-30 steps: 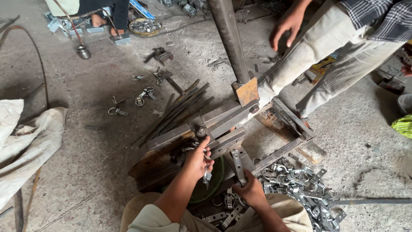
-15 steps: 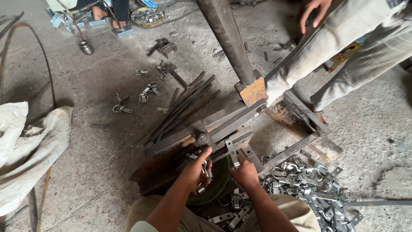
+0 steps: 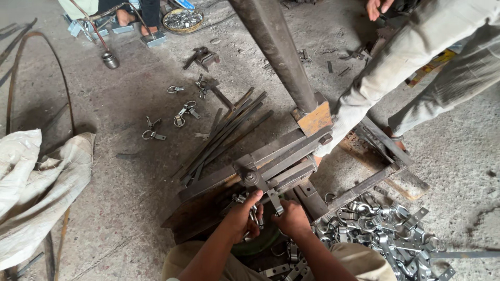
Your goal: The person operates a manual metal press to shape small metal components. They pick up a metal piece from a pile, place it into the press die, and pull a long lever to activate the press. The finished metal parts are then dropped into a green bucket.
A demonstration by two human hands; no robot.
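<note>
2 hands meet at the press. Left hand [image 3: 244,216] fingers clamp a metal clamp piece [image 3: 253,213]; right hand [image 3: 292,218] curls around the lever [image 3: 274,200].

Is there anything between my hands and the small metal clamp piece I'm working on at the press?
Nothing visible does. The left hand is already closed around the metal clamp piece at the front of the press frame, and the right hand rests right beside it, below the short lever. The pile of finished clamps lies off to the right.

Soft even daylight, faint shadows, sharp focus.
</note>
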